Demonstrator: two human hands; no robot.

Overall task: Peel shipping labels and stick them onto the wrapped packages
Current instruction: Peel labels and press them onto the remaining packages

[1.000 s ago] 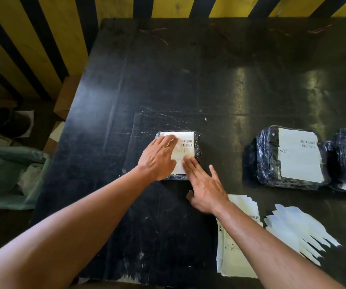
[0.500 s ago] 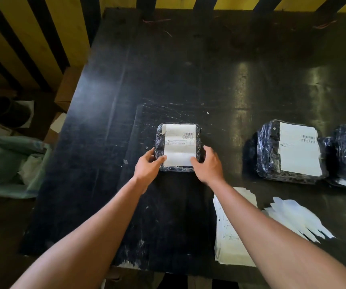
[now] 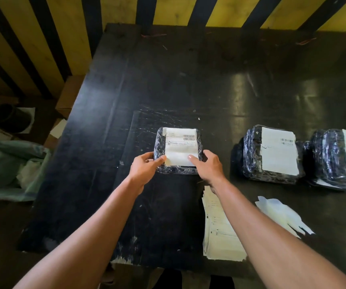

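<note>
Two bare forearms reach in from the near edge over a black, scuffed counter (image 3: 167, 84). On the near right of the counter lies a stack of label sheets (image 3: 218, 232), partly hidden under the right forearm, and just to its right lies a fan of peeled white backing strips (image 3: 280, 213).

Farther in, both hands hold one small package (image 3: 178, 151) wrapped in glossy black plastic, which sits flat near the middle of the counter. The left hand (image 3: 144, 170) grips the package's near left corner, thumb on top and the other fingers (image 3: 147, 158) curled around its left side. The right hand (image 3: 208, 166) grips the near right corner in the same way, with the thumb pressed on the lower edge of the white label (image 3: 180, 147). That label covers most of the package's top face, with barcodes at its far right corner.

To the right, well apart from the held package, sits a larger wrapped package (image 3: 272, 153) that bears a white label, and just beside it another labelled package (image 3: 339, 157) is cut off by the frame.

Off the counter's left edge, a green bag (image 3: 11, 163) lies on the floor, with a dark round container (image 3: 11, 117) and a cardboard box (image 3: 69, 97) beyond it. Behind the counter's far edge stands a wall of yellow and black stripes (image 3: 63, 38).
</note>
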